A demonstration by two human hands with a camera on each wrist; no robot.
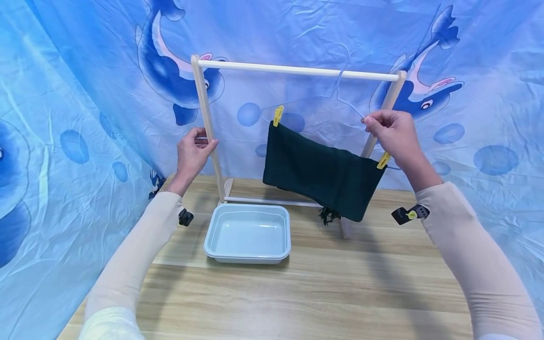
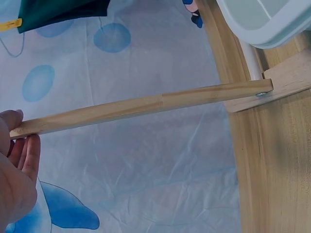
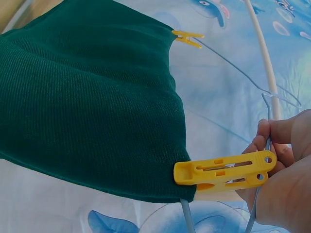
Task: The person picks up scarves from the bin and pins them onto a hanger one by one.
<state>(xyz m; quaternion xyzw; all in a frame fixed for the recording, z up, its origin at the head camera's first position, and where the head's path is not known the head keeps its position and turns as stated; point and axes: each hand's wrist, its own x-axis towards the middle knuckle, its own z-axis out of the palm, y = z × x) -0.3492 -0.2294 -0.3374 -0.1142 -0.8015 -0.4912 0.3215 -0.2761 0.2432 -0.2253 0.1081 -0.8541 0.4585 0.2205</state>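
A folded dark green scarf [image 1: 323,170] with a dark fringe at its lower edge hangs tilted, its right end lower. Two yellow clothespins, one at its left corner [image 1: 278,116] and one at its right [image 3: 223,170], clip it to a thin pale-blue wire hanger [image 1: 350,107]. The hanger's hook reaches up to the rack's white top bar [image 1: 293,70]. My right hand [image 1: 395,133] pinches the hanger's right shoulder wire between thumb and fingers. My left hand [image 1: 195,152] holds the left wooden post [image 2: 146,108] of the rack, thumb on one side and fingers on the other.
A pale-blue plastic basin [image 1: 250,259] stands on the wooden table [image 1: 272,302], in front of the rack's left foot. A white lower bar [image 1: 272,202] joins the rack's feet. Behind and at the left hangs a blue dolphin-print curtain [image 1: 85,104].
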